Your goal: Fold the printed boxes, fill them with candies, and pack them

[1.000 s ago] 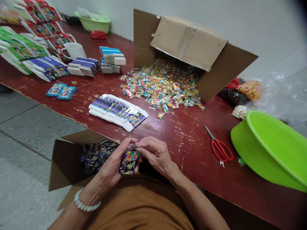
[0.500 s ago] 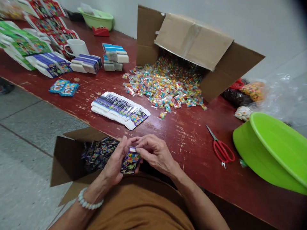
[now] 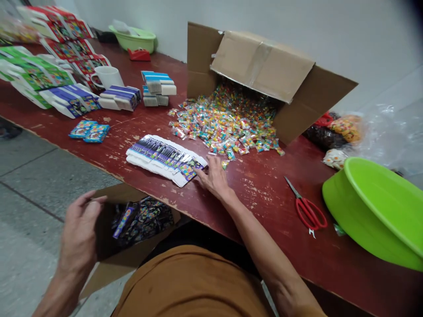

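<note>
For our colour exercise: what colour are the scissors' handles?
Red handles on the scissors, head view.

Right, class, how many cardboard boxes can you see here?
2. One box lies on its side on the table, candies spilling out; the other box stands open below the table edge, beside the left hand.

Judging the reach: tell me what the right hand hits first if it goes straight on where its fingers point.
The fanned stack of flat purple cartons; fingertips of the right hand seem to be at its near end, though actual contact is unclear.
</note>
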`<state>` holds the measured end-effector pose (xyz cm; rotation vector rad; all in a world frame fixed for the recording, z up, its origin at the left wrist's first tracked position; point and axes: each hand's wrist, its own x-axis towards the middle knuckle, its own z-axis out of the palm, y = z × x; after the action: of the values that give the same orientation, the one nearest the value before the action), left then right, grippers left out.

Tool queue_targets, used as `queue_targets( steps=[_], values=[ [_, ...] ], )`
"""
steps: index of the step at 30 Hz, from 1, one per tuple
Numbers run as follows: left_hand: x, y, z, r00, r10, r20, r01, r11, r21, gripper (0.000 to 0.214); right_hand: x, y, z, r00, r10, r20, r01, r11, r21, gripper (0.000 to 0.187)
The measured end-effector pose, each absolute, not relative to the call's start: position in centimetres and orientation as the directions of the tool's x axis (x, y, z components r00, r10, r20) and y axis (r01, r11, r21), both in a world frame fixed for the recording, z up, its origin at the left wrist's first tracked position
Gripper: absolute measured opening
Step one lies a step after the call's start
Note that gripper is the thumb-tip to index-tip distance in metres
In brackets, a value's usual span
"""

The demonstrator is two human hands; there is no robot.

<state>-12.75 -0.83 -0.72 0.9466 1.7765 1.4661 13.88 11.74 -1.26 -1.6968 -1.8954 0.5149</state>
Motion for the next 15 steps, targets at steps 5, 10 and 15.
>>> queue_targets(
  steps=[5,10,15],
  values=[
    [-13.0,-0.5,-1.9,-0.564,0.826,-0.008,0.115,0.089,0.989,0.042,12.9,13.3,-1.7,0.021,1.0,0.018,0.855,-0.008,-0.519,0.05],
    [-9.0,1.0,-2.9,-0.402,0.899,0.177,0.3,-0.053,0.952,0.051,13.6,13.8,-2.3,0.212,0.977,0.002,0.44,-0.094,-0.893,0.038],
    [-6.8,2.3,-0.2,-0.284,0.937,0.203,0.391,-0.08,0.917,0.053,15.9,12.0,-0.5,0.098,0.994,-0.052,0.144,-0.066,-0.987,0.03]
  ],
)
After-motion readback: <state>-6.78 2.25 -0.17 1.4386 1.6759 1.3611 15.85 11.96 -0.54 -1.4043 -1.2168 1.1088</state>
